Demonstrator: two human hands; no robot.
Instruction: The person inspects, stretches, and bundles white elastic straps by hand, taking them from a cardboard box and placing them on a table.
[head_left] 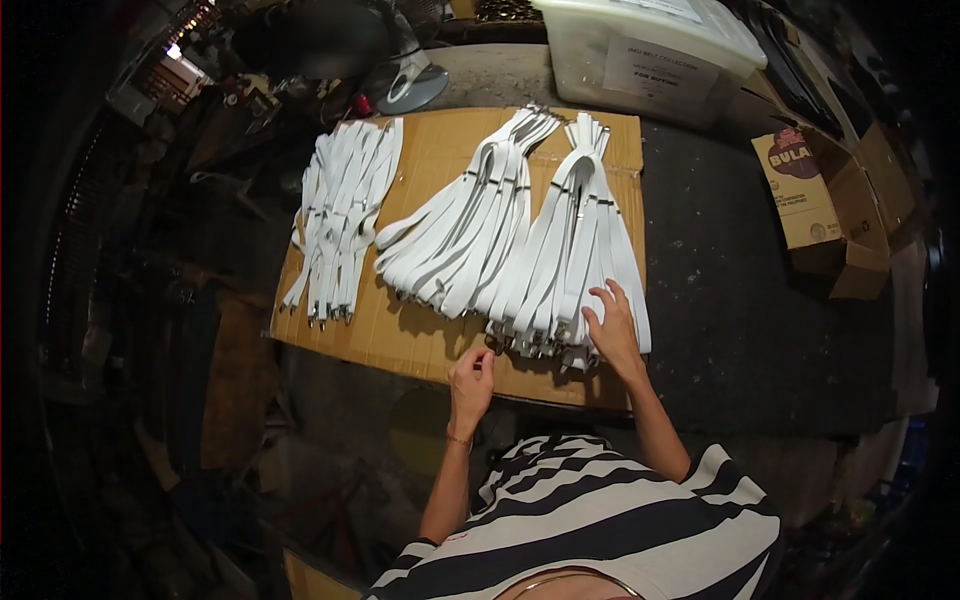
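Three bundles of white straps with metal clips lie on a flat sheet of cardboard [420, 350]. My right hand [613, 325] is over the lower part of the right bundle [575, 245], fingers spread and curved. At the cardboard's near edge, my left hand [471, 378] has its fingers pressed together beside the metal clips [535, 342]. Whatever those fingers may hold is too small to make out. The middle bundle [465, 235] fans out to the left and partly meets the right one. Farther left is a narrower bundle [343, 215], with clips at its lower end.
A lidded translucent plastic bin [600, 75] with paper labels stands behind the cardboard. An open printed carton [800, 200] sits on the dark table surface [710, 270] at right. A fan-like round grey base [415, 90] is at the back left.
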